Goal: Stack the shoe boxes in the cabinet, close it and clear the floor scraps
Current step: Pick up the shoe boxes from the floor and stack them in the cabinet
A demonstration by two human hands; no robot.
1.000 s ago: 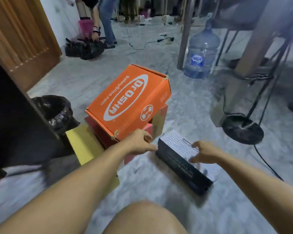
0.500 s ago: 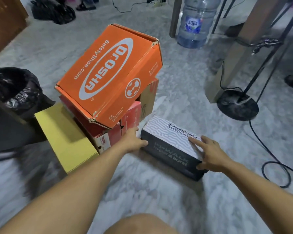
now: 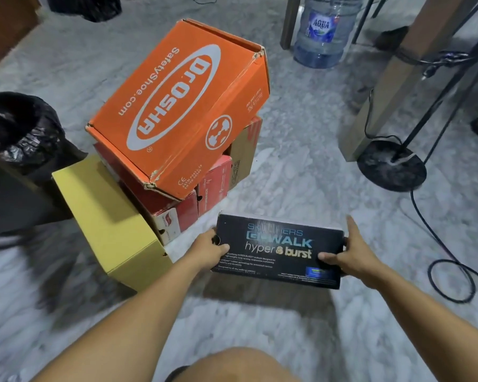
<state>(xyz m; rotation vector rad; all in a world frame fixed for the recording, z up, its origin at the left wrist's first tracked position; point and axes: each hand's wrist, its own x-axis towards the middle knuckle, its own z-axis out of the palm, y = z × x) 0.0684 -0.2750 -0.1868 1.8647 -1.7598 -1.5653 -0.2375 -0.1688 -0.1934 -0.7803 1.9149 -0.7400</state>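
A black shoe box (image 3: 279, 250) printed "hyper burst" is tipped with its dark side toward me, just above the floor. My left hand (image 3: 209, 250) grips its left end and my right hand (image 3: 351, 250) grips its right end, thumbs on the near face. To the left is a loose pile: a tilted orange "Dr.OSHA" box (image 3: 182, 106) on top of red boxes (image 3: 182, 210), with a yellow box (image 3: 108, 219) beside them.
A black bin bag (image 3: 20, 130) and dark cabinet edge (image 3: 11, 194) lie at far left. A water jug (image 3: 324, 31) stands behind. A stand base (image 3: 391, 166), wooden post (image 3: 398, 78) and black cable (image 3: 450, 271) occupy the right. My knee (image 3: 240, 365) is at bottom.
Both hands took hold of the black box's ends and tipped it up off the floor, turning its dark printed side toward me. The view dropped closer to the pile.
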